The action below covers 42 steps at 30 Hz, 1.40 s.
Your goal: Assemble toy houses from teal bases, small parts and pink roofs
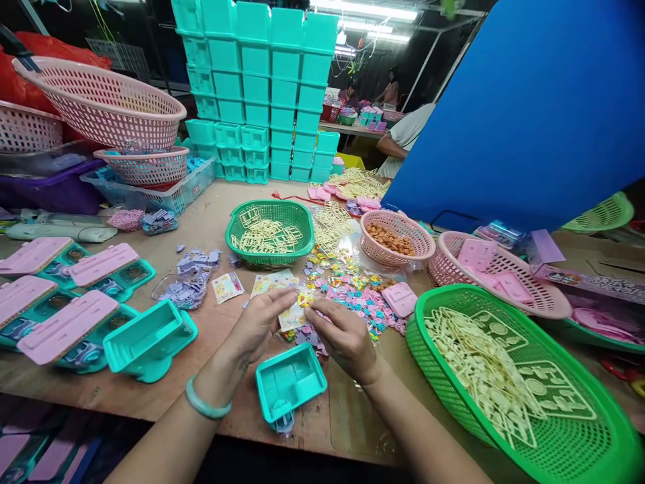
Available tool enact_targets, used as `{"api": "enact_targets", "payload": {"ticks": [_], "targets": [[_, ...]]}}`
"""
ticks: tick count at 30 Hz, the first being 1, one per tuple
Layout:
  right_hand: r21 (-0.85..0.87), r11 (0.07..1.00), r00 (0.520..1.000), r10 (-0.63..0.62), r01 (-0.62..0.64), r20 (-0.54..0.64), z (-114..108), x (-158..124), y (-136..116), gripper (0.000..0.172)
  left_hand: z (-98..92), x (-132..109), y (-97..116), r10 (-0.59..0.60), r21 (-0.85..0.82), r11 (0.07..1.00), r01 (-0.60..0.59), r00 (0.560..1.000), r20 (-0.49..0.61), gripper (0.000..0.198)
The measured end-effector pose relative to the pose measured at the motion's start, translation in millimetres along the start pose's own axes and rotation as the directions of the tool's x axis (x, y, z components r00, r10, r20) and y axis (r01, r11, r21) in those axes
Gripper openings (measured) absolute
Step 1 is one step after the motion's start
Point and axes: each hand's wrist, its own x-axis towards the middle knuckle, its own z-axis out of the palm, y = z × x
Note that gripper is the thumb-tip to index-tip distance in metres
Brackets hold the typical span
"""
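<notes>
My left hand (263, 324), with a pale green bangle (207, 400) on the wrist, pinches the left side of a small printed packet (292, 318). The fingers of my right hand (347, 337) close on its right edge, by a small yellow piece (303, 299); whether that piece is inside or on top, I cannot tell. Just below them a teal plastic tray (291, 383) stands on the table. Pink and blue small parts (353, 296) lie heaped behind my right hand, near yellow pieces (327, 259). Another printed packet (228, 287) lies to the left.
Green baskets with cream frames stand at the back (269, 254) and right (428, 363). A pink basket (375, 252) holds brown pieces. Stacked teal bins (256, 87) rise behind. Pink-lidded teal units (70, 323) line the left. A blue panel (514, 114) leans at right, partly hiding a person (403, 138).
</notes>
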Motion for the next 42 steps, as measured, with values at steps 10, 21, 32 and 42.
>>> {"api": "enact_targets", "payload": {"ticks": [10,21,32,42], "targets": [[-0.156,0.733,0.704,0.68,-0.662,0.205,38,9,75,0.023,-34.5,28,-18,0.065,-0.052,0.996,-0.079,0.972,-0.224,0.045],[-0.418,0.473,0.494,0.867,-0.775,0.065,58,38,172,0.035,-37.9,23,-27,0.017,-0.294,0.953,-0.075,0.981,-0.195,0.065],[-0.229,0.973,0.977,0.048,0.001,0.207,47,58,-15,0.03,-13.4,17,-10,0.138,-0.384,0.879,-0.285,0.92,-0.367,0.022],[-0.373,0.851,0.622,0.525,-0.371,0.58,88,140,90,0.035,-70.6,22,-1,0.148,-0.282,0.903,-0.324,0.851,-0.504,0.024]]}}
